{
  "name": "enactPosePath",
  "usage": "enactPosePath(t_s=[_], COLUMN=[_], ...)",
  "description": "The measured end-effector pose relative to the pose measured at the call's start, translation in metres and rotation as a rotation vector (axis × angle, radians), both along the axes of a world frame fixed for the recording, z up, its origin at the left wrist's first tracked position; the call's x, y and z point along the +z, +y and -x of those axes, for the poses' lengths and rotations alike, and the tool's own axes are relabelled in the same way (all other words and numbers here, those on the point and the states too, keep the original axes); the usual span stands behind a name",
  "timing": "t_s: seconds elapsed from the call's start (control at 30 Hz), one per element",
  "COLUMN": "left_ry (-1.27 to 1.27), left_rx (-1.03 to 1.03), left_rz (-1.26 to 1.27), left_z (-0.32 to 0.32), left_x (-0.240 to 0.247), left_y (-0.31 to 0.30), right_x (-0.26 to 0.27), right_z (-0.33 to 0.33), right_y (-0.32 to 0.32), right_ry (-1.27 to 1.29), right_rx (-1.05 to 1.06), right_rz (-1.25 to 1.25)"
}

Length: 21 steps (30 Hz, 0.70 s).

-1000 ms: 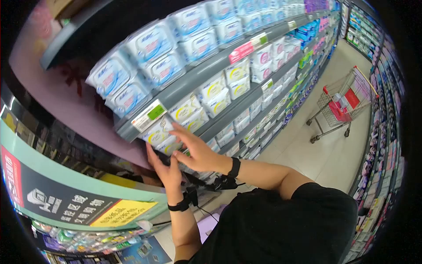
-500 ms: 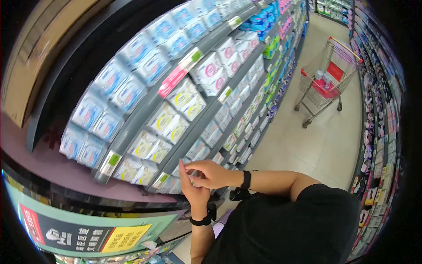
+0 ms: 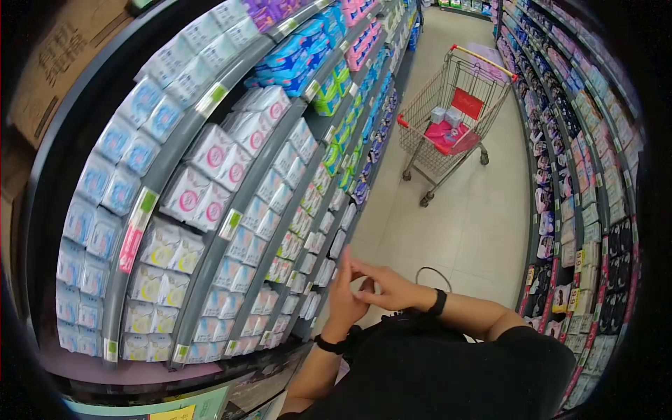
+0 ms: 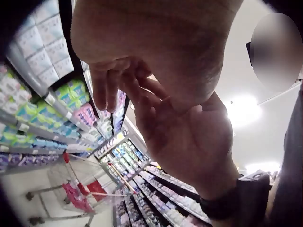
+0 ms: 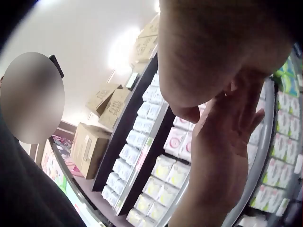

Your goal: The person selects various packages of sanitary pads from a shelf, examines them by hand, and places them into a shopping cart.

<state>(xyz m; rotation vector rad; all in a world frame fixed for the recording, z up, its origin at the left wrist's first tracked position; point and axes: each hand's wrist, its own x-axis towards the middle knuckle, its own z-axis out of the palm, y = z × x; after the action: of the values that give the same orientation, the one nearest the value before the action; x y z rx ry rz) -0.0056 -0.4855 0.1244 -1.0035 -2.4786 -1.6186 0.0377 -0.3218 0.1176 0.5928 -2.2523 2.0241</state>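
Observation:
Both hands are together in front of the body, and nothing is held in either. In the head view the left hand (image 3: 344, 299) points upward with its fingers extended. The right hand (image 3: 393, 288) meets it from the side, its fingers touching the left hand's fingers. The left wrist view has the left hand (image 4: 156, 47) large at the top and the right hand (image 4: 189, 137) below it. In the right wrist view the right hand (image 5: 222, 52) covers part of the left hand (image 5: 220, 146). Dark bands circle both wrists.
Packaged goods fill the curved shelves (image 3: 222, 241) at the left and the long shelves (image 3: 584, 140) at the right. A wire cart (image 3: 434, 150) with a few items stands on the aisle floor (image 3: 448, 238). Cardboard boxes (image 5: 90, 149) sit above the shelf.
The view has swung toward the aisle, and the cart appears larger. Both hands have moved away from the yellow-marked packs on the shelf; their fingers remain together.

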Motion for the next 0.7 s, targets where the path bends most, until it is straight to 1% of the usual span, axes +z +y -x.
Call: enactPosePath(t_s=[0.03, 0.07, 0.1, 0.13, 0.17, 0.2, 0.3, 0.33, 0.37, 0.43, 0.47, 0.57, 0.63, 0.7], left_ry=[-0.029, -0.056, -0.068, -0.083, -0.099, -0.1, -0.055, -0.072, -0.102, -0.143, -0.041, 0.034, -0.045, -0.142], left_rx=[-0.044, -0.087, -0.131, -0.17, -0.205, -0.253, -0.349, -0.377, -0.4, -0.47, -0.475, -0.568, -0.655, -0.777], left_rz=[0.001, 0.0, -0.031, -0.058, -0.083, -0.068, -0.023, -0.001, 0.037, 0.106, 0.114, 0.084, 0.082, 0.107], left_z=[0.0, 0.002, 0.008, 0.008, 0.01, 0.016, 0.037, 0.044, 0.05, 0.073, 0.084, 0.116, 0.147, 0.176], left_x=[-0.006, -0.012, -0.017, -0.025, -0.033, -0.036, -0.037, -0.038, -0.039, -0.039, -0.042, -0.053, -0.067, -0.061], left_y=[0.022, 0.044, 0.079, 0.098, 0.114, 0.127, 0.167, 0.18, 0.192, 0.227, 0.245, 0.307, 0.354, 0.395], right_x=[0.002, -0.004, 0.002, 0.01, 0.012, 0.009, 0.007, -0.004, -0.009, -0.01, -0.016, -0.034, -0.032, -0.016], right_z=[-0.002, -0.004, -0.004, -0.012, -0.016, -0.016, -0.011, -0.009, -0.009, -0.001, 0.003, 0.027, 0.052, 0.074], right_y=[0.024, 0.046, 0.079, 0.095, 0.11, 0.124, 0.158, 0.167, 0.174, 0.196, 0.211, 0.259, 0.301, 0.341], right_ry=[-0.034, 0.002, -0.029, -0.065, -0.101, -0.136, -0.196, -0.165, -0.191, -0.222, -0.315, -0.267, -0.267, -0.342], right_rx=[-0.002, -0.043, -0.081, -0.113, -0.142, -0.132, -0.223, -0.254, -0.273, -0.337, -0.335, -0.429, -0.477, -0.523], right_rz=[0.001, -0.039, -0.045, -0.045, -0.044, -0.007, 0.019, 0.075, 0.125, 0.216, 0.162, 0.159, 0.128, 0.1])
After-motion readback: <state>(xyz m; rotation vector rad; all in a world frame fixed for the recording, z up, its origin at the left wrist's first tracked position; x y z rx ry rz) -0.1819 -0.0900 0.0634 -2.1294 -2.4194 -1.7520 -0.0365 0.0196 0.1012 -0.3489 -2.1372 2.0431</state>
